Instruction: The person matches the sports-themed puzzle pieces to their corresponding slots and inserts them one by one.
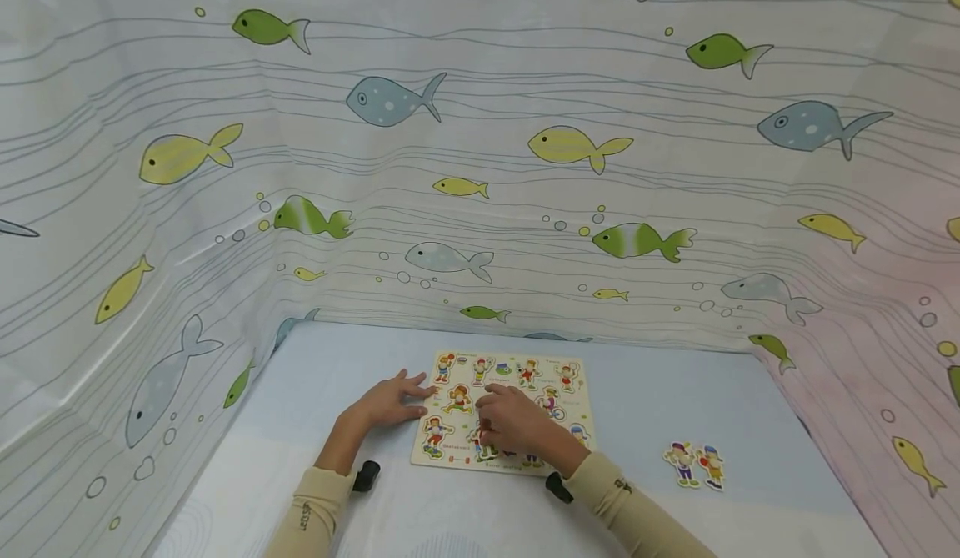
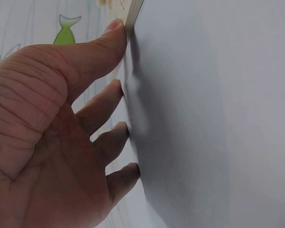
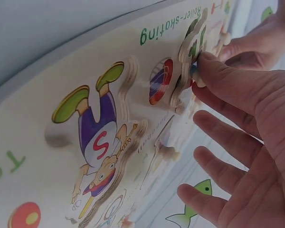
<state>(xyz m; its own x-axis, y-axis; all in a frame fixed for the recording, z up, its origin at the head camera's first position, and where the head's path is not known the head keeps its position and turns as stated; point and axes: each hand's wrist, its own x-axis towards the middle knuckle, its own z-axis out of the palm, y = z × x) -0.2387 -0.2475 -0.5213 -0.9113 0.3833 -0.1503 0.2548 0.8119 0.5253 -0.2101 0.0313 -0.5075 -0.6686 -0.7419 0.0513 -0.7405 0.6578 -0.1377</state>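
A wooden puzzle board [image 1: 417, 454] with printed sports figures lies flat on the table. My right hand [image 1: 513, 420] is over its lower middle. In the right wrist view, the right thumb and index finger pinch the small knob of a puzzle piece [image 3: 183, 57] beside the word "Roller-skating", while the other fingers are spread. Whether the piece is fully seated cannot be told. At the board's left edge, my left hand [image 1: 386, 401] rests with fingers apart, its thumb [image 2: 115, 28] touching the edge. A capped figure [image 3: 99, 128] with an S on its shirt appears inside a cut-out.
Two loose figure pieces, one in purple trousers [image 1: 684, 464] and one in yellow [image 1: 711, 468], lie side by side on the table right of the board. A fish-patterned sheet [image 1: 510, 208] hangs around the back and sides. Black wrist devices [image 1: 366, 476] sit at both cuffs.
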